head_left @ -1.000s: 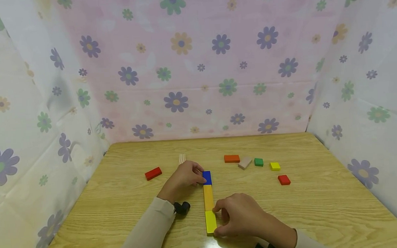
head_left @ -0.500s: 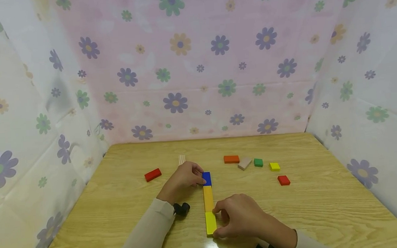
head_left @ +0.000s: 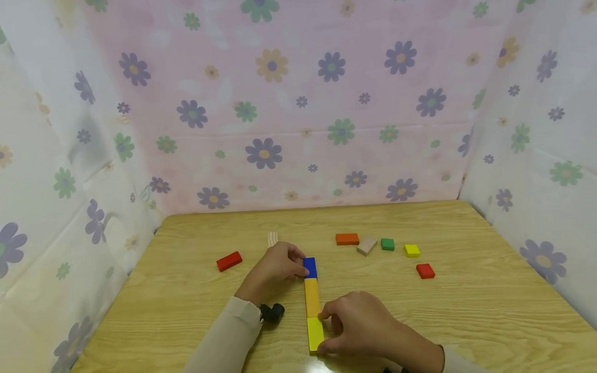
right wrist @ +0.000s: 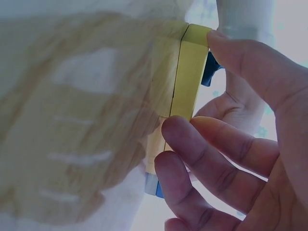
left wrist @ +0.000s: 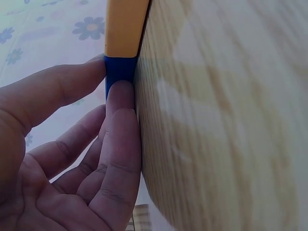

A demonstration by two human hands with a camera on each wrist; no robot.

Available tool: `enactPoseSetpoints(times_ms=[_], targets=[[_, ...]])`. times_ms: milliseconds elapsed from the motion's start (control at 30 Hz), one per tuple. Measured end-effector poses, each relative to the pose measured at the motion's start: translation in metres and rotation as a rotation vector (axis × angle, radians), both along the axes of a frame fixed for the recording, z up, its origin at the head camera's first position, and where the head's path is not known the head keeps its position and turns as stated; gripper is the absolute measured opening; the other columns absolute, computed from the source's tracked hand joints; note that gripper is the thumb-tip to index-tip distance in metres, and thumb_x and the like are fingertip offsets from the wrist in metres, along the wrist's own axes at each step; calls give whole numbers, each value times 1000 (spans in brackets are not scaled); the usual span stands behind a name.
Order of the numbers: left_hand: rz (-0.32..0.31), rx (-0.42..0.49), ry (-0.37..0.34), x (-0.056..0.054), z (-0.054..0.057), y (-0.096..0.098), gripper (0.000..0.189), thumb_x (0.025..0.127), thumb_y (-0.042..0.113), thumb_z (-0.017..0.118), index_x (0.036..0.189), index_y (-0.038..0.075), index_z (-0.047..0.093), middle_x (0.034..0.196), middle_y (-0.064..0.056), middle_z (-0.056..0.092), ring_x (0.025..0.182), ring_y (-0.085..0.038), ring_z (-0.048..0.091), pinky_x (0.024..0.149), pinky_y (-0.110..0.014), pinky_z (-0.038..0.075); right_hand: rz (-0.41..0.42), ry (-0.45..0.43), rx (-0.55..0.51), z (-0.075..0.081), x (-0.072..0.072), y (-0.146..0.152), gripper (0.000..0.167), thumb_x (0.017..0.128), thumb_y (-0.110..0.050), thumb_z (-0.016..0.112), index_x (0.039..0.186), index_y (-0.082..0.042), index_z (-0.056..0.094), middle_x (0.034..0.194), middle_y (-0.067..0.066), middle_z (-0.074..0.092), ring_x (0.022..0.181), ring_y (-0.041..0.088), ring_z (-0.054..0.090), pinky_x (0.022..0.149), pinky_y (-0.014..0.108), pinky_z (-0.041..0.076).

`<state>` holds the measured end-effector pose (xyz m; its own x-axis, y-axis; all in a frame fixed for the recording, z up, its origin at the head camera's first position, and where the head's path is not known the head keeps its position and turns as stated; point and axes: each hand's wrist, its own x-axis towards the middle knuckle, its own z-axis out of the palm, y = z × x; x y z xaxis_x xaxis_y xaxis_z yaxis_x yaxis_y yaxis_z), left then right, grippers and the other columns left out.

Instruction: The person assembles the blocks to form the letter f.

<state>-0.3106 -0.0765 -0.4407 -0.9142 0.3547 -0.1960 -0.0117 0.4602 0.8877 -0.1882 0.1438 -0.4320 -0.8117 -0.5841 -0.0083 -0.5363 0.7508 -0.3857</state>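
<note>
Blue leads the row: a blue rectangular block, pinched by the left hand, touches a long amber block, and that meets a bright yellow rectangular block, closest to the near edge of the wood-grain tabletop. The right hand grips the yellow one, thumb and forefinger bent against it. An orange-red rectangular block lies towards the far edge!
</note>
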Motion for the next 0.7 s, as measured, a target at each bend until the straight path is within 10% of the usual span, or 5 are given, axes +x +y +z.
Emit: enactPoseSetpoints(times_ms=[700], targets=[[-35,-39,-1,-4,-4,-4,45,84,17,88,123,7,68,103,-7,71,85,-22,71,74,-34,60,-14,-14,-12,-1,0,0,55,75,-66,83,111,-24,79,67,-24,57,60,-3,50,57,22,41]])
